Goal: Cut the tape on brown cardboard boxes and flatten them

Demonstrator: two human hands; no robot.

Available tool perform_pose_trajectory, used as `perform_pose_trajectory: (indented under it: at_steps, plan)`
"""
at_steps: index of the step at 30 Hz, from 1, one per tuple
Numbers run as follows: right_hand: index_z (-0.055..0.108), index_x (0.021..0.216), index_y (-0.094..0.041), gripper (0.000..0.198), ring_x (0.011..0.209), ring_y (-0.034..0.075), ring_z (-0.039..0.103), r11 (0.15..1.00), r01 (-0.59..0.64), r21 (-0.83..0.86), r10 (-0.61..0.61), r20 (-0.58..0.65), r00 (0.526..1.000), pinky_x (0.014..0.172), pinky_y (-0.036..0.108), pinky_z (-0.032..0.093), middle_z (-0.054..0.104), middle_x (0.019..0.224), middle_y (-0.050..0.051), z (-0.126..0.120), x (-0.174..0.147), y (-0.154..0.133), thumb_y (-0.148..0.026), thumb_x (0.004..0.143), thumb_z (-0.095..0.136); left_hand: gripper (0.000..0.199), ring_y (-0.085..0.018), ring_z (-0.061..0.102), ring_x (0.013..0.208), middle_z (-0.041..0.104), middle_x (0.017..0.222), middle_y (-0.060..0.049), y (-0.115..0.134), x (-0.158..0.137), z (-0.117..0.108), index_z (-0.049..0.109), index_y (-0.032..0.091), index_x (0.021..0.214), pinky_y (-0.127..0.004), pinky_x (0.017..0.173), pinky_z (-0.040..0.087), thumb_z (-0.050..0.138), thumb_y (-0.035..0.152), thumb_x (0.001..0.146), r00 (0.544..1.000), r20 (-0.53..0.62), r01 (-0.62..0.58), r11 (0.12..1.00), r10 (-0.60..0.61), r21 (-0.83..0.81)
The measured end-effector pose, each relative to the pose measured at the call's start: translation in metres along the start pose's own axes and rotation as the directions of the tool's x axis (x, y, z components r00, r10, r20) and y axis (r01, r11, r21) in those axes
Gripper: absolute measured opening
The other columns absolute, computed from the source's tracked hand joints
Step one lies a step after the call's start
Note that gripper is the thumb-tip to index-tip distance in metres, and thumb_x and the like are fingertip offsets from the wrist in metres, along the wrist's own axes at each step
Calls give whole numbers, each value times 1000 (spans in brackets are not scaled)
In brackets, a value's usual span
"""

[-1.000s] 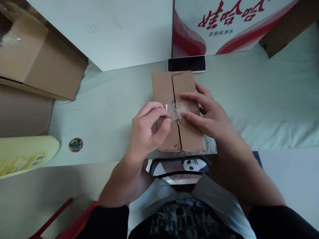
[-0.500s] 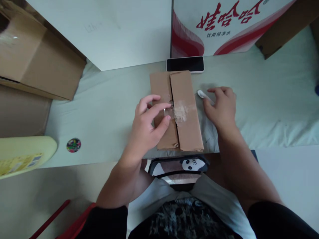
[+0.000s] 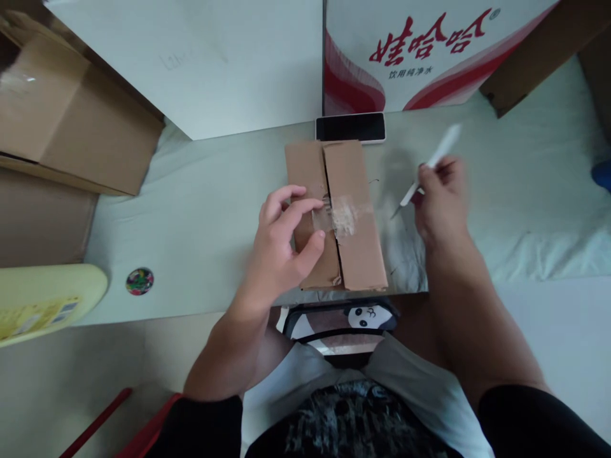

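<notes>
A small brown cardboard box (image 3: 356, 261) lies in front of me, its two top flaps meeting at a seam. Clear tape (image 3: 344, 216) crosses the middle of that seam, wrinkled and whitish. Over the box's left flap is my left hand (image 3: 286, 235), fingers apart and curved, holding nothing; whether the fingertips touch the cardboard or tape I cannot tell. To the right of the box, my right hand (image 3: 443, 203) is closed around a slim white craft knife (image 3: 442, 149), slightly blurred. Its thin dark tip points down and left toward the box.
A phone (image 3: 351, 128) lies just behind the box. Large white cartons (image 3: 258, 70) stand at the back, brown boxes (image 3: 100, 121) at the left. A yellow bottle (image 3: 52, 299) and a round colourful disc (image 3: 140, 281) are at front left. Pale green cloth (image 3: 205, 222) covers the surface.
My right hand has picked up the white craft knife from the cloth and now holds it tilted, tip toward the box. My left hand has stayed nearly still over the box.
</notes>
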State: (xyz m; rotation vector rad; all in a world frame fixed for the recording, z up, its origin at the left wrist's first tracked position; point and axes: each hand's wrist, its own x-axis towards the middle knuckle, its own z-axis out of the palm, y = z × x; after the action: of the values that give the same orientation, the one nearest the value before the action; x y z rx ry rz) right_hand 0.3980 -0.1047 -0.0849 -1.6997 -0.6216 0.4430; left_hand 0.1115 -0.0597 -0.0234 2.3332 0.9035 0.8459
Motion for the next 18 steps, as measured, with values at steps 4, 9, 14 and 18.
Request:
perform_pose_trajectory:
  at_steps: [4, 9, 14, 18]
  plan:
    - [42, 90, -30, 35, 54, 10, 30, 894, 37, 446, -26, -32, 999, 48, 26, 27, 51, 82, -6, -5, -14, -35, -40, 76, 73, 34, -30, 61, 133, 61, 141, -14, 4, -2, -1, 70, 23, 129, -47, 106, 60, 62, 35, 98, 1000, 5, -27, 999, 27, -18]
    - [39, 78, -28, 28, 46, 8, 14, 850, 109, 516, -98, -47, 994, 39, 28, 10, 36, 70, -7, 0, -41, -76, -28, 76, 67, 33, -28, 64, 124, 61, 139, -12, 8, -5, 2, 72, 25, 128, -44, 98, 62, 63, 33, 97, 999, 12, -49, 998, 49, -27]
    - [39, 75, -28, 27, 48, 12, 23, 855, 163, 493, -214, 48, 976, 42, 30, 23, 34, 64, -5, 8, -53, -80, -26, 75, 65, 32, -28, 64, 122, 61, 139, -12, 10, -7, 5, 71, 24, 127, -41, 92, 62, 63, 32, 98, 999, 1, -50, 998, 50, -49]
    - [33, 75, -29, 32, 51, 16, 25, 913, 184, 365, -228, 82, 970, 45, 35, 29, 31, 65, -3, 7, -51, -78, -30, 71, 65, 32, -28, 63, 123, 60, 140, -12, 11, -7, 5, 71, 25, 127, -40, 89, 61, 62, 30, 97, 1000, 22, -20, 999, 21, -46]
